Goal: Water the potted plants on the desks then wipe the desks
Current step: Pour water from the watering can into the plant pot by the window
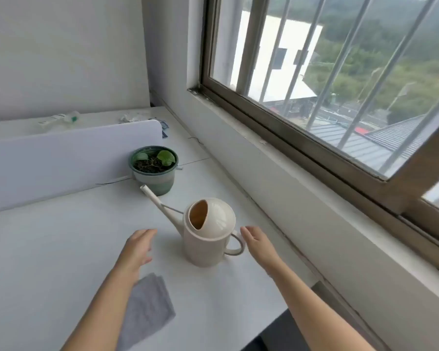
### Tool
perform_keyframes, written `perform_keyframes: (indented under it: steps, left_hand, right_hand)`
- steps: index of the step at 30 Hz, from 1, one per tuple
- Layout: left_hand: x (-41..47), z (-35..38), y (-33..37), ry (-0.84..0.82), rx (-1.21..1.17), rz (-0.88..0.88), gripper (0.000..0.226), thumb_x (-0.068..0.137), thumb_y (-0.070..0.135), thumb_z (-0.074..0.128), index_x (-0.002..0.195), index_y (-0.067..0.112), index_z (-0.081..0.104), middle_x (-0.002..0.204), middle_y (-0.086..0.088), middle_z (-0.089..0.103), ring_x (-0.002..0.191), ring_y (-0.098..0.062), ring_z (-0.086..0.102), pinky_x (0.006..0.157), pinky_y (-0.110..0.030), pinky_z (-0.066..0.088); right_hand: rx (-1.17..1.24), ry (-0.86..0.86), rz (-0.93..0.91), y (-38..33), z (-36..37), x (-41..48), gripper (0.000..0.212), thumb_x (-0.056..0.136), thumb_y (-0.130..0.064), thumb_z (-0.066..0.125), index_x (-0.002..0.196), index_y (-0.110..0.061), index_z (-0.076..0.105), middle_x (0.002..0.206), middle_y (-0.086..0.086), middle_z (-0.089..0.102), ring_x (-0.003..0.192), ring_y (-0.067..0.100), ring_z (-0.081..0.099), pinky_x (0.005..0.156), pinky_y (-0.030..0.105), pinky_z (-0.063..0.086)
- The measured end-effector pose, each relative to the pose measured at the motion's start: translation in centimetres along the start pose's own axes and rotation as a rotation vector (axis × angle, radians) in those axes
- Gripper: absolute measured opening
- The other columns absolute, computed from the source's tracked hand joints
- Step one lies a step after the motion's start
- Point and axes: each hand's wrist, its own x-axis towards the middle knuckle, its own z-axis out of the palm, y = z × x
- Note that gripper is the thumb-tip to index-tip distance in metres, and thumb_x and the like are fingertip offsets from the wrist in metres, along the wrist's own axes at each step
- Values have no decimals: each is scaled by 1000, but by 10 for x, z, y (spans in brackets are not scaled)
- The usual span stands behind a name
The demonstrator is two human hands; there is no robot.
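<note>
A cream watering can (208, 236) stands upright on the white desk (48, 249), its long spout pointing up-left toward a green pot (155, 179) that holds dark soil and a small leafy plant (165, 157). My right hand (257, 243) hovers just right of the can's handle with fingers straight, holding nothing. My left hand (137, 248) floats to the left of the can, fingers relaxed and empty. A folded grey cloth (147, 307) lies on the desk near my left forearm.
A white divider panel (61, 158) stands behind the pot. Beyond it another desk carries a plastic bottle (61, 119) and crumpled wrappers (129, 118). A white ledge (302, 186) under a barred window (340, 72) runs along the right side.
</note>
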Motion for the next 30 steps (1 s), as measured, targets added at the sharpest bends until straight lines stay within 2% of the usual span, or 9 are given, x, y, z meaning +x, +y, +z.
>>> perform_keyframes:
  steps: [2,6,9,13,18,21,24,26,30]
  left_hand:
    - [13,10,2,-35,-74,-62,35,93,24,47,124,8,47,114,-11,43,103,-26,43,95,-42,39]
    - [25,30,0,-61,-151,-166,53,92,30,48,138,9,35,142,-14,37,127,-32,39,102,-45,35]
    - [27,38,-4,-86,-207,-181,57,91,33,49,141,11,31,149,-14,30,134,-32,33,107,-45,31]
    - [31,47,-2,-86,-233,-153,64,89,35,53,142,10,26,149,-11,28,136,-28,28,108,-44,27]
    - [53,60,-5,-69,-296,-122,78,87,34,56,148,18,10,153,-2,21,143,-24,17,114,-48,18]
    - [65,72,-8,-2,-324,-130,58,87,30,56,139,16,32,119,-1,48,133,-26,35,108,-48,25]
    - [71,82,-9,82,-340,-97,39,86,27,56,120,12,45,93,0,56,105,-25,51,95,-44,36]
    - [73,87,-9,133,-348,-97,17,87,26,54,100,16,49,84,0,55,93,-24,52,88,-40,37]
    - [71,100,0,173,-377,-51,11,89,28,51,82,20,49,77,-1,51,76,-18,50,69,-30,36]
  right_hand:
    - [36,-21,7,2,11,5,28,95,-35,38,72,-21,46,73,-6,42,82,16,41,64,28,29]
    - [125,-25,118,21,24,8,30,94,-36,39,111,-15,52,100,-2,50,97,17,48,80,27,35]
    - [70,-42,113,33,25,18,7,93,-23,42,93,-19,48,87,1,49,83,21,45,73,31,36]
    - [-69,-128,39,37,24,35,23,92,-16,43,70,-18,37,73,2,43,75,19,39,68,31,31]
    - [-136,-268,-61,49,12,60,17,93,-19,44,86,-4,49,78,4,46,70,16,39,61,29,30]
    - [-142,-374,-107,44,-1,84,16,92,-19,48,78,-14,47,66,-4,40,59,10,34,51,20,25]
    - [-98,-483,-161,40,-9,104,18,90,-15,53,72,-12,50,67,-2,42,62,11,35,55,21,26]
    - [-17,-534,-187,41,-15,113,12,88,-11,54,84,-2,60,78,6,53,72,12,45,63,20,33]
    - [226,-614,-158,30,-31,123,24,86,-15,59,110,-17,65,103,1,68,83,-5,63,71,10,47]
